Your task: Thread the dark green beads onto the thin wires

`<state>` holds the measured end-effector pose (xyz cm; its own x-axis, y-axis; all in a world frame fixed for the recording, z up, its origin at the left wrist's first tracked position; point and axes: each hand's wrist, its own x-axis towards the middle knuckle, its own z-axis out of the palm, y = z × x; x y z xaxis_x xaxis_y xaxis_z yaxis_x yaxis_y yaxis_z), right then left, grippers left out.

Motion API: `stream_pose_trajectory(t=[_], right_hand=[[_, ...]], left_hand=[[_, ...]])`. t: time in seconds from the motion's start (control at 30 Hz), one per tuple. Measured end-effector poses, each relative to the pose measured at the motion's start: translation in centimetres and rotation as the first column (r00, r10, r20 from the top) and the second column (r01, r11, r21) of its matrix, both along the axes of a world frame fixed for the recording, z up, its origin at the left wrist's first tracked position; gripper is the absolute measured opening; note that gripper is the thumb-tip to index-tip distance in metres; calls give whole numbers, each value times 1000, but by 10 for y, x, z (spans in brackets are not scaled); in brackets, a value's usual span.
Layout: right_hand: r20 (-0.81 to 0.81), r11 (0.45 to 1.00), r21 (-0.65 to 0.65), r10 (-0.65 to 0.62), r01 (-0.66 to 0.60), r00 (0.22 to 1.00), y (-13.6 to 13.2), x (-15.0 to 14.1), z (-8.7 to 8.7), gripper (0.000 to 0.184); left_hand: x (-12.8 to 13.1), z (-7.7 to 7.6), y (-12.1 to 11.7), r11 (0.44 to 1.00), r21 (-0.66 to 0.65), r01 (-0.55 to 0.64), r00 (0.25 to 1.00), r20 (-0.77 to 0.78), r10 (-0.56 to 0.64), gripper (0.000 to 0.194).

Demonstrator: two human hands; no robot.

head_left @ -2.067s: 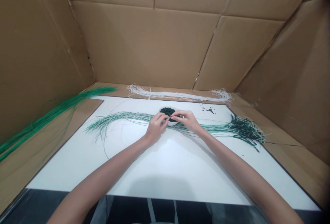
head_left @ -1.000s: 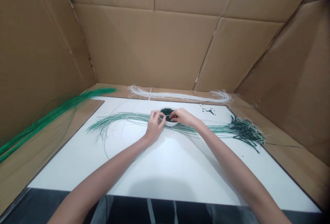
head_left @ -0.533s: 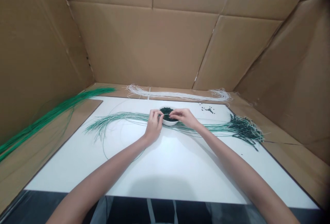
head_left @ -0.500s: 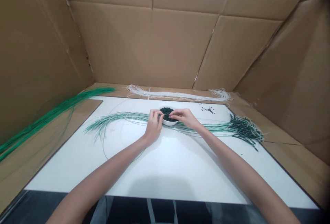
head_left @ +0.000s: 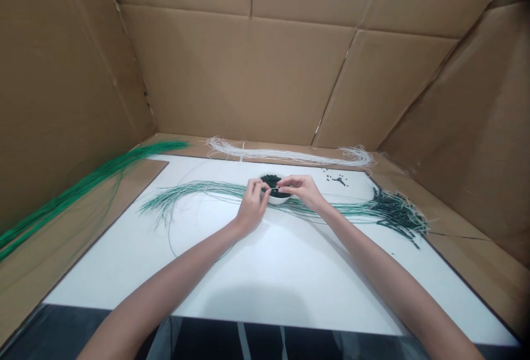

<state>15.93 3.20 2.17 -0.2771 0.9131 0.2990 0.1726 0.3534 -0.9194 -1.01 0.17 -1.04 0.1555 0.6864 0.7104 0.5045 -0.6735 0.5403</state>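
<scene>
Both my hands are at a small white bowl (head_left: 280, 201) filled with tiny dark green beads (head_left: 271, 180). My left hand (head_left: 253, 201) is closed in a pinch at the bowl's left rim, gripping a thin string (head_left: 274, 189) whose pale end spans the gap between my fingertips. From the right, my right hand (head_left: 304, 190) pinches close to that end; whatever sits between its fingers is too small to make out. Behind and under the bowl runs a long bundle of green strings (head_left: 202, 186). Its right end carries many threaded dark beads (head_left: 393, 211).
Loose beads (head_left: 337, 179) lie scattered at the back right of the white board (head_left: 265, 277). A bundle of white strings (head_left: 285, 155) stretches along the back. Bright green strings (head_left: 95, 180) lie at the left on cardboard. Cardboard walls (head_left: 227, 73) enclose the back and sides.
The view has shifted slightly, so everything sits a little farther right. My hands stay over the bowl, with fingertips still pinched close together and only small finger movement.
</scene>
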Motion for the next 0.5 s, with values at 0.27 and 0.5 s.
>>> stream_pose_trajectory(t=[0.27,0.5], right_hand=[[24,1000,19,6,-6,1000,-3,-1,2,23],[46,1000,29,-7,5,999,-4,-1,3,22]], left_hand=[[1,1,-1,1000,10,-7,1000,-11,7,10],[1,0,0,1000,10,-4,1000,1,4,10]])
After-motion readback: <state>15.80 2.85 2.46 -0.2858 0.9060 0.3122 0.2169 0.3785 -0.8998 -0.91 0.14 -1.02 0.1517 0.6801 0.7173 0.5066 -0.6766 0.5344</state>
